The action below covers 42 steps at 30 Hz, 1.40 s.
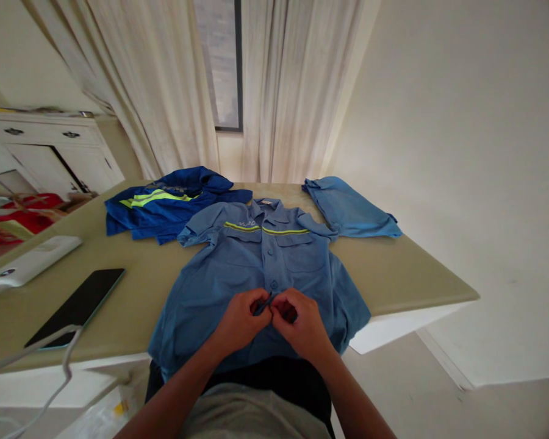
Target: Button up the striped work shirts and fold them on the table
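A blue-grey short-sleeved work shirt (242,262) lies front up on the table, its collar away from me and its hem hanging over the near edge. A yellow-and-dark stripe crosses its chest above two flap pockets. Buttons run down the middle placket, one showing just beyond my fingers. My left hand (244,317) pinches the placket edge between thumb and forefinger. Close against it, my right hand (299,317) also pinches the placket, its fingertips meeting the left ones. Whatever button lies between the fingertips is hidden.
A darker blue shirt (165,204) with a bright yellow band lies at the back left. Folded light-blue cloth (350,210) rests at the back right. On the left are a black phone (77,308), a white power bank (34,261) and a white cable (66,360). Curtains hang behind the table (393,274).
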{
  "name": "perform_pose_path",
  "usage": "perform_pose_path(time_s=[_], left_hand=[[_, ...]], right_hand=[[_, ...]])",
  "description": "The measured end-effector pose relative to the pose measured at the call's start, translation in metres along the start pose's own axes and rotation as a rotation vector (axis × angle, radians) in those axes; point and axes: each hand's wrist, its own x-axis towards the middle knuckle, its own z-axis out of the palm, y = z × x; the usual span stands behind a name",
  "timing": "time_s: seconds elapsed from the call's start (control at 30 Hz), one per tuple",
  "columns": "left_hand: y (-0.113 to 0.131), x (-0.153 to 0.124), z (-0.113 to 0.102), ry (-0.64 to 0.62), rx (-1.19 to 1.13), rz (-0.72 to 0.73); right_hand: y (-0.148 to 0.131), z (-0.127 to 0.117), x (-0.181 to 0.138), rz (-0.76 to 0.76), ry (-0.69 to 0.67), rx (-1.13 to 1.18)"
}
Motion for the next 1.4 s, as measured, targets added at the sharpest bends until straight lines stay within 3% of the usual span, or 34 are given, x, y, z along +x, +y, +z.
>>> perform_pose_path(time_s=[0.47, 0.7, 0.83, 0.9, 0.97, 1.03, 1.1, 1.2, 1.4], left_hand=[[-0.009, -0.003, -0.002, 0.006, -0.024, 0.023], [-0.007, -0.006, 0.001, 0.006, 0.013, 0.062], [-0.001, -0.002, -0.011, -0.092, 0.174, 0.172], [-0.002, 0.009, -0.023, -0.126, 0.275, 0.244], [-0.01, 0.027, -0.034, -0.061, 0.449, 0.269], [-0.024, 0.05, -0.042, 0.007, 0.667, 0.225], [-0.04, 0.074, -0.047, -0.041, 0.82, 0.158], [-0.057, 0.11, -0.052, -0.153, 0.893, 0.096], [-0.068, 0.171, -0.071, -0.09, 0.875, 0.068]], right_hand=[[0.006, -0.004, 0.005, 0.057, 0.041, 0.082], [0.01, -0.015, 0.004, -0.057, -0.055, 0.056], [0.016, -0.022, 0.003, -0.083, -0.085, -0.115], [0.019, -0.023, 0.002, -0.077, -0.123, -0.294], [0.021, -0.022, 0.002, -0.071, -0.194, -0.444], [0.023, -0.023, 0.004, -0.092, -0.266, -0.508], [0.028, -0.025, 0.012, -0.126, -0.314, -0.509], [0.04, -0.03, 0.032, -0.166, -0.369, -0.498], [0.071, -0.033, 0.091, -0.178, -0.403, -0.541]])
